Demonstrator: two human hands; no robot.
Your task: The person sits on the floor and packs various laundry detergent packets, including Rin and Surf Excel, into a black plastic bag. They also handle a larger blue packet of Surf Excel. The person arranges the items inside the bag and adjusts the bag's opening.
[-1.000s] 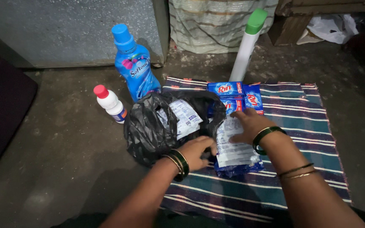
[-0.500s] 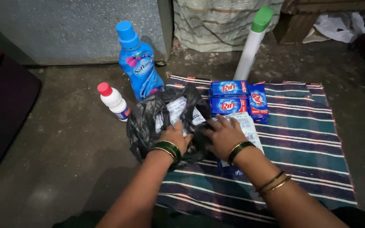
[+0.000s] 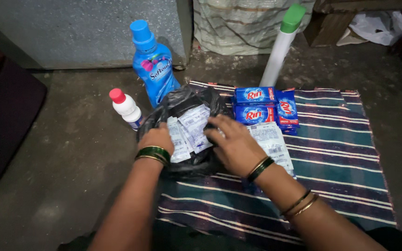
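Note:
A black plastic bag (image 3: 201,160) lies at the left edge of a striped mat (image 3: 331,153). White sachets (image 3: 189,128) show in its open mouth. My left hand (image 3: 157,138) grips the bag's left rim. My right hand (image 3: 231,142) reaches into the mouth from the right, fingers spread over the sachets. A flat white-and-blue packet (image 3: 271,144) rests on the mat just right of my right wrist. Blue soap packets (image 3: 264,106) are stacked behind it.
A tall blue bottle (image 3: 153,65) and a small white bottle with a red cap (image 3: 125,108) stand on the concrete floor left of the mat. A white tube with a green cap (image 3: 282,44) stands behind the mat. A grey wall panel and a sack lie beyond.
My right hand left the flat white packet and moved left into the bag's mouth. My left hand shifted from the bag's front to its left rim, and the mouth now lies wider.

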